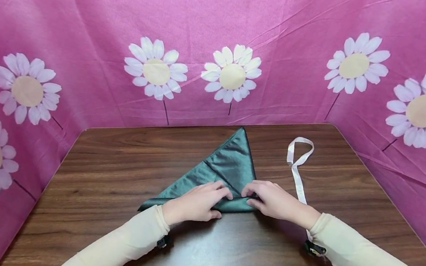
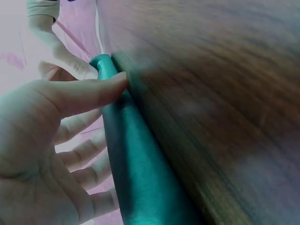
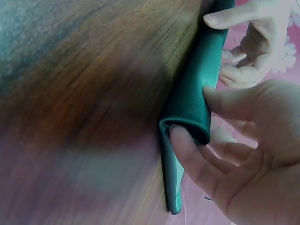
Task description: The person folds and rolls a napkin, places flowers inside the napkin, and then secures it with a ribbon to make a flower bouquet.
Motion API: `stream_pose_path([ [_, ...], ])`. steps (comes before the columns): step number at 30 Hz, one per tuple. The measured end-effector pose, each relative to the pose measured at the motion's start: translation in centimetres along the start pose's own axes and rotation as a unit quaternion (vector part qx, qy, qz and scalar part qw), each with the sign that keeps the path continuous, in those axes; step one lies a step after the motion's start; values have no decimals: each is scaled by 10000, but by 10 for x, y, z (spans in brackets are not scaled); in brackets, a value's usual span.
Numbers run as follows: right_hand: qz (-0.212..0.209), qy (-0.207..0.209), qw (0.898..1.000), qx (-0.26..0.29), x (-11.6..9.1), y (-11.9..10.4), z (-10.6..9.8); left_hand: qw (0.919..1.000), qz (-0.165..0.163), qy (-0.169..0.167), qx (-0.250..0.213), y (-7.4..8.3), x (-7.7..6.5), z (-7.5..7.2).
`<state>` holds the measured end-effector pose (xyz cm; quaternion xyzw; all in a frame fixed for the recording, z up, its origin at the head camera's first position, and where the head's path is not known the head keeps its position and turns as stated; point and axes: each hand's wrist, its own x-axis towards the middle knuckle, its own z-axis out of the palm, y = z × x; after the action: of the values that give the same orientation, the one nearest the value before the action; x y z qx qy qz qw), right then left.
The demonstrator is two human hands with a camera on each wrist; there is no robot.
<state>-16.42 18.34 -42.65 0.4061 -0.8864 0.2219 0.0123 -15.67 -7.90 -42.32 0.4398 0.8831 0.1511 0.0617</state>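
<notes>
Green cloth (image 1: 231, 159) is gripped at its near edge by the fingers of both hands. One finger of the right hand (image 1: 272, 199) is tucked into the open end of a rolled fold (image 3: 194, 86) while another presses its outside, a pinch that probably keeps the layers from springing apart. Left of it, toward nine o'clock, the left hand (image 1: 197, 200) has its thumb along the front of the fold and its other fingers behind, so the edge is held between them; two holding points seem meant to keep slick, shiny fabric level. From the fold the cloth spreads flat on the wooden counter (image 1: 105, 164), one corner pointing to about twelve o'clock and another to about eight, past the left hand; lying flat likely lets the counter support the fabric while the fingers work the edge. Off the right hand, at about one o'clock, a white strap (image 1: 297, 179) lies looped and runs back under that wrist, near a black device (image 1: 314, 248) at about four o'clock. Pale sleeves (image 1: 377, 259) reach in from seven and five o'clock, and beyond the counter a pink curtain (image 1: 100, 8) printed with daisies (image 1: 232, 77) stands from nine through twelve to three.
</notes>
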Motion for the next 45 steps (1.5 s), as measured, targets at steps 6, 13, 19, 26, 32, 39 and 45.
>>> stream_pose_path([
  [6, 133, 117, 9998, -118, -2, 4, -3, 9989, 99, 201, 421, 1, 0, 1],
  [13, 126, 149, 9994, -280, -5, 7, -8, 9982, 132, 173, 561, 0, 1, 0],
  [19, 196, 90, 9992, -345, -8, 11, -13, 9990, 118, 109, 408, -1, 1, -2],
  [26, 202, 32, 9994, -274, -11, 15, -23, 9993, 88, 73, 369, -1, 2, -4],
  [32, 216, 15, 9994, -276, -14, 15, -29, 9995, 97, 7, 293, -4, 1, -2],
  [39, 172, -303, 9991, -257, -13, 11, -28, 9997, 176, 25, 155, -7, 1, -1],
  [45, -80, -396, 9988, -260, -12, 9, -19, 9999, 96, -61, -77, -5, 2, -3],
])
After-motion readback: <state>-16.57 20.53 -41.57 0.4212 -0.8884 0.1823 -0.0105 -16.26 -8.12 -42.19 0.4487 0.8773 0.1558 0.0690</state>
